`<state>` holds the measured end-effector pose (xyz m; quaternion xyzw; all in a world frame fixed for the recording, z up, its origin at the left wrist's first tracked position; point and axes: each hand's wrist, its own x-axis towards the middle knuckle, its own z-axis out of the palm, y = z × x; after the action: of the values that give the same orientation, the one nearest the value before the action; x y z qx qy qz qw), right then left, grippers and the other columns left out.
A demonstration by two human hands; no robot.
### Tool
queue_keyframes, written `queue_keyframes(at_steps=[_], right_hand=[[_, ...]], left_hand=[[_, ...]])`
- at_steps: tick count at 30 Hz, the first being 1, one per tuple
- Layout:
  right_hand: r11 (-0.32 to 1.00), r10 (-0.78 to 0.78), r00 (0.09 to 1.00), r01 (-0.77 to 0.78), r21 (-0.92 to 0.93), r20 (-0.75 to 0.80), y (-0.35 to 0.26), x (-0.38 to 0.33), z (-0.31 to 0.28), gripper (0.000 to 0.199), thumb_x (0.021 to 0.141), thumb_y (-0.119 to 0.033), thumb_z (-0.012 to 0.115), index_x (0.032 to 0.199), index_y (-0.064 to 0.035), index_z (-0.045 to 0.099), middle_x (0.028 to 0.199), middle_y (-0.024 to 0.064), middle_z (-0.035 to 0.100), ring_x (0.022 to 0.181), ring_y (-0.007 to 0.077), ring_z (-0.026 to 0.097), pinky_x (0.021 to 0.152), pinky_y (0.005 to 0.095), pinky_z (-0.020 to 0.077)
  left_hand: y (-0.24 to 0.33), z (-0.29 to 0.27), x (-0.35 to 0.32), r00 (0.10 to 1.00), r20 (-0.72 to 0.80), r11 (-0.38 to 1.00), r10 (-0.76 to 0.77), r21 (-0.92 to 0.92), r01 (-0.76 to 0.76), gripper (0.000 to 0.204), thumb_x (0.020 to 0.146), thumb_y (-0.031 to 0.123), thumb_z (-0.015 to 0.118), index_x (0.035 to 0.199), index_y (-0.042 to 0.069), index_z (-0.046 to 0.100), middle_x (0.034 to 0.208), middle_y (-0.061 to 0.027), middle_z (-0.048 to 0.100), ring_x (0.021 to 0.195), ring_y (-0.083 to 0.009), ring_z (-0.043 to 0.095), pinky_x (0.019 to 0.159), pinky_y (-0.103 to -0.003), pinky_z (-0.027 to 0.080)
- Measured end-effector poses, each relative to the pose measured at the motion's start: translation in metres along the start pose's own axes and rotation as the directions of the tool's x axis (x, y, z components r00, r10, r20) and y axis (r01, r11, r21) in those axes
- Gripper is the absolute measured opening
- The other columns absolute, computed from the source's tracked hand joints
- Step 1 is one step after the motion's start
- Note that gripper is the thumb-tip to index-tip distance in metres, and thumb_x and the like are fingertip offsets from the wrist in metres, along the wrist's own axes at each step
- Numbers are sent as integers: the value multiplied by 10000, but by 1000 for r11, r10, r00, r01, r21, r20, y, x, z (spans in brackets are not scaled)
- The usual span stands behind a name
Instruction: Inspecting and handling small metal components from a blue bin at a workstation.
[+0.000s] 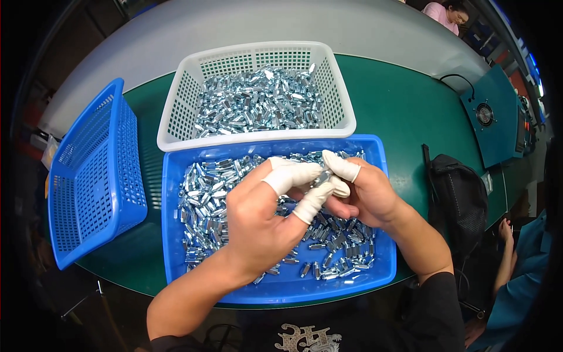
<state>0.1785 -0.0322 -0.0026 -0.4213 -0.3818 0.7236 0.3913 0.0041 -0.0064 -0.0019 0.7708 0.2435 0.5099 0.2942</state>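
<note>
My left hand (256,208) and my right hand (375,192) meet above a blue tray (275,291), white finger cots on several fingertips. Pinched between them is a small shiny metal hex standoff (324,175), mostly covered by the fingertips. Both hands are closed on it. Below, many loose standoffs (202,202) of the same silver kind lie in the tray, heaped thicker on its left side and partly hidden by my hands and forearms.
Behind the blue tray stands a white perforated basket (255,139) holding a heap of standoffs (258,100). A blue perforated basket (82,193) leans at the left. To the right are a black bag (460,188) and a teal box with a fan (491,111). Other people sit at far right.
</note>
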Motion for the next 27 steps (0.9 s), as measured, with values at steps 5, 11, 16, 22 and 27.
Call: queue_keyframes(at_steps=[5,11,16,22,27], right_hand=[[986,133,990,-136,94,38,-3,-2,0,434,967,-380,329,803,-56,566,479,38,465,347,69,308,359,217,247],[974,114,992,-121,190,51,-3,-1,-6,434,960,-389,350,719,-74,528,462,19,424,352,74,299,355,225,228],[946,-310,860,323,-38,-406,6,5,-8,440,958,-391,363,680,-73,487,434,6,386,348,65,262,349,231,209],[898,-441,792,379,-226,-423,5,2,-10,475,967,-379,355,612,-82,461,442,8,404,369,48,275,357,224,216],[787,-597,731,452,-420,-332,6,-2,6,428,964,-326,419,623,-70,459,457,6,434,402,39,357,378,206,239]], left_hand=[[4,1,10,993,69,993,94,62,-99,202,711,-24,720,897,-17,641,732,-86,615,631,-145,592,550,-238,474],[5,0,25,982,153,985,114,109,-132,176,701,-37,708,864,0,653,691,-54,598,589,-114,563,525,-229,452],[-41,-12,33,963,-112,966,-246,-116,233,193,774,11,670,962,5,626,747,-2,553,623,-41,455,537,-177,368],[-24,-28,34,967,109,880,-229,447,158,289,721,84,711,990,23,626,740,-41,583,547,-140,436,524,-250,405],[-30,-20,14,778,579,876,-242,476,-82,240,641,139,756,852,56,679,795,-95,562,758,-285,554,676,-385,452]])
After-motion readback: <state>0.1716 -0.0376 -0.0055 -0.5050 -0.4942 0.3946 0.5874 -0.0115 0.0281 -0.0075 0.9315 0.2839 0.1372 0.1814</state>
